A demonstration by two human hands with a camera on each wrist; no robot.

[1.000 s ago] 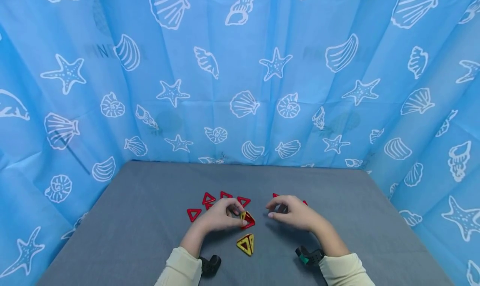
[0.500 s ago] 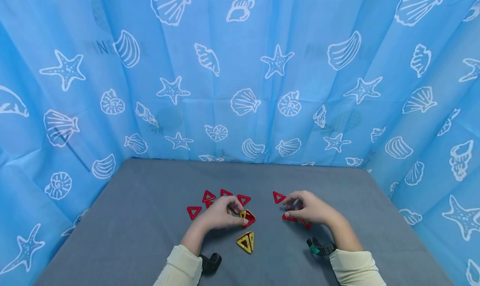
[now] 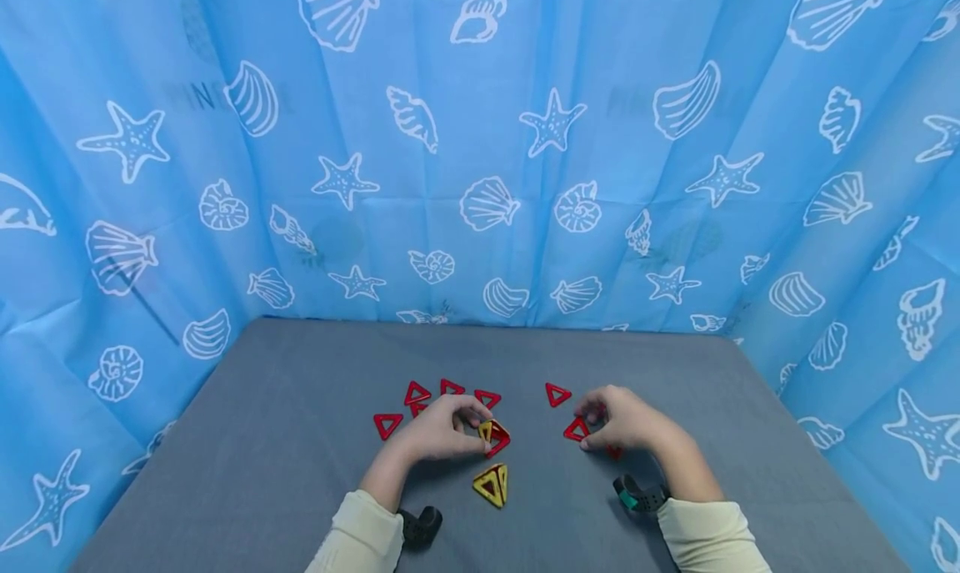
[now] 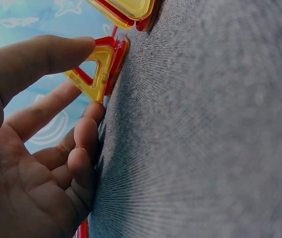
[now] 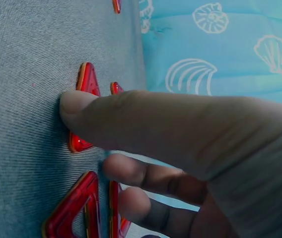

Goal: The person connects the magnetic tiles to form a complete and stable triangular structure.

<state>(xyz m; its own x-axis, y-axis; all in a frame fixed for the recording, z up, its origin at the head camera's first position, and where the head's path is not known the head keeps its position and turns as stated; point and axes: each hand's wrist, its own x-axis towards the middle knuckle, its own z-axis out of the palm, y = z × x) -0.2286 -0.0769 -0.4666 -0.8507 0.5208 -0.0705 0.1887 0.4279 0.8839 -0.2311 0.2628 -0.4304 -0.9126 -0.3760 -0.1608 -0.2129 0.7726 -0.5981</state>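
My left hand pinches a small assembly of magnetic triangle tiles, yellow in front and red behind, between thumb and fingertips, close over the grey table. In the head view, a second yellow-and-red tile assembly lies nearer to me. My right hand is bent over a red triangle tile lying flat, with thumb and forefinger at its edges. The thumb crosses the red tile in the right wrist view, and the forefinger is mostly hidden behind it. More red tiles lie under the curled fingers.
Several red triangle tiles lie flat beyond and left of the left hand. One red tile lies behind the right hand. A blue curtain with white shell prints stands along the back and sides of the grey table.
My right hand has moved right, away from the left hand, and down to the red tiles, its thumb now at one tile's edge. The left hand stays in place with its tile assembly.
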